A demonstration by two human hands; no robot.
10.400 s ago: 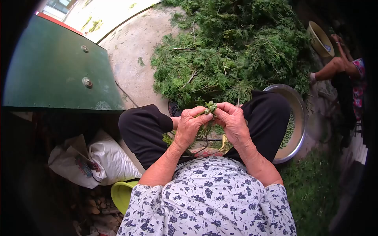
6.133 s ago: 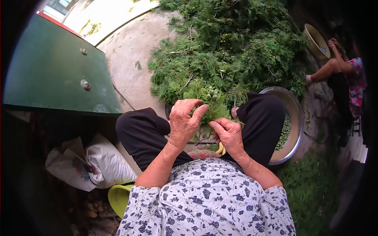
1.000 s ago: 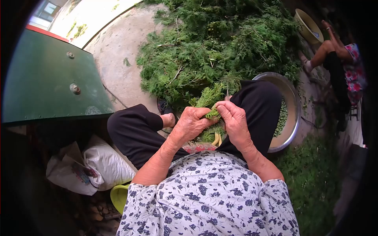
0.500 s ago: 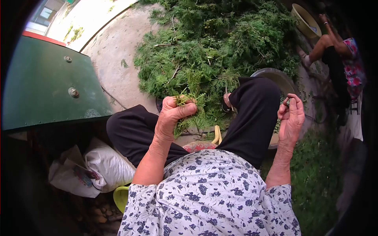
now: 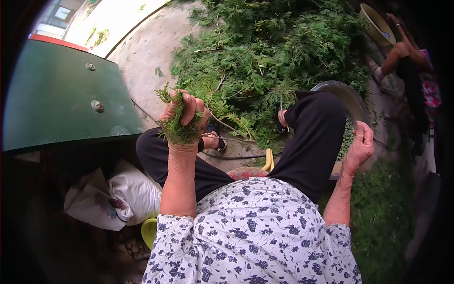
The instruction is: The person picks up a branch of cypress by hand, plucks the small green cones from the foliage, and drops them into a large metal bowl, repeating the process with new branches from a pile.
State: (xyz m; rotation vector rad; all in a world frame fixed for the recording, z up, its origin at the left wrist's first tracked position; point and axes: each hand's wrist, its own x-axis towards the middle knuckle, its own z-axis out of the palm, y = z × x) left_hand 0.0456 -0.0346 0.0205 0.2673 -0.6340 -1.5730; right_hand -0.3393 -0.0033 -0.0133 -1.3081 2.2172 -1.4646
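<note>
My left hand (image 5: 189, 111) is raised above my left knee, its fingers curled around a green conifer sprig (image 5: 178, 123) with flat, scaly leaves. My right hand (image 5: 359, 149) is beside my right knee with its fingertips pinched together; whatever they may hold is hidden. Just left of that hand, a metal basin (image 5: 358, 100) contains many small green cones (image 5: 347, 138), partly covered by my right leg. Ahead of my feet spreads a big heap of cut conifer branches (image 5: 265, 61).
A green metal box (image 5: 61, 94) stands at the left, above a white sack (image 5: 135, 194) and a yellow-green container (image 5: 149, 232). At upper right another person (image 5: 410, 75) sits near a tan basin (image 5: 373, 23). Green sprigs (image 5: 378, 208) cover the ground at right.
My left hand has moved left and up with the sprig, turning so its fingers show. The small green piece seen in my right fingertips is no longer visible; that hand has dropped slightly.
</note>
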